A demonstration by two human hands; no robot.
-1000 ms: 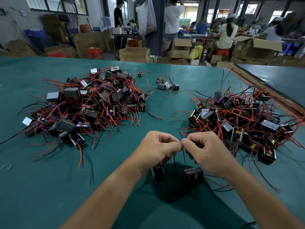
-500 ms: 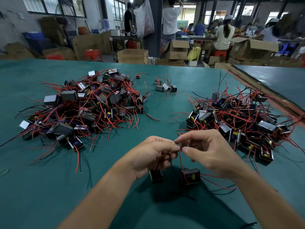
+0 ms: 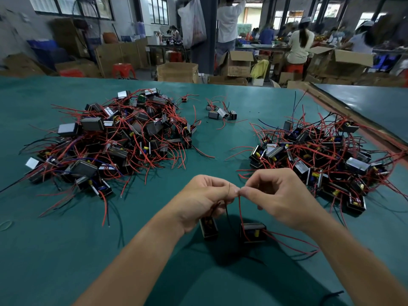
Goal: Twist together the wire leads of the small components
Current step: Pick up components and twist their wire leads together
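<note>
- Pinching at the lower centre of the frame, the left hand (image 3: pixel 207 199) and the right hand (image 3: pixel 278 195) meet fingertip to fingertip above the green table (image 3: pixel 66 250). Both forearms reach in from the bottom edge.
- The left hand's fingers are curled in, and its thumb and forefinger nip a thin dark lead (image 3: pixel 227 212) whose tip sticks up just above the pinch.
- The right hand's thumb and forefinger nip the top of a red lead (image 3: pixel 240 208). Its other fingers are loosely curled under the palm.
- The two pinches touch, so the lead ends meet between the fingertips. Whether they are already wound together cannot be told.
- Two small components lie on the table just below the hands. The left component (image 3: pixel 208 228) is partly hidden under the left hand. From the right component (image 3: pixel 254 233) the red lead rises to the right hand's pinch.
- More red wires trail from the right component toward the lower right.
- Two heaps of like parts lie further up the table: the left pile (image 3: pixel 114 138) at middle left and the right pile (image 3: pixel 320 155) at middle right. Both are too tangled to count.
- Between the heaps, at upper centre, sits a small group (image 3: pixel 220 112) of four pieces, with one lone piece (image 3: pixel 184 98) just to its left.
- One pale band (image 3: pixel 5 225) lies at the left edge.
- Cardboard boxes (image 3: pixel 177 72) and several people fill the top of the frame.
</note>
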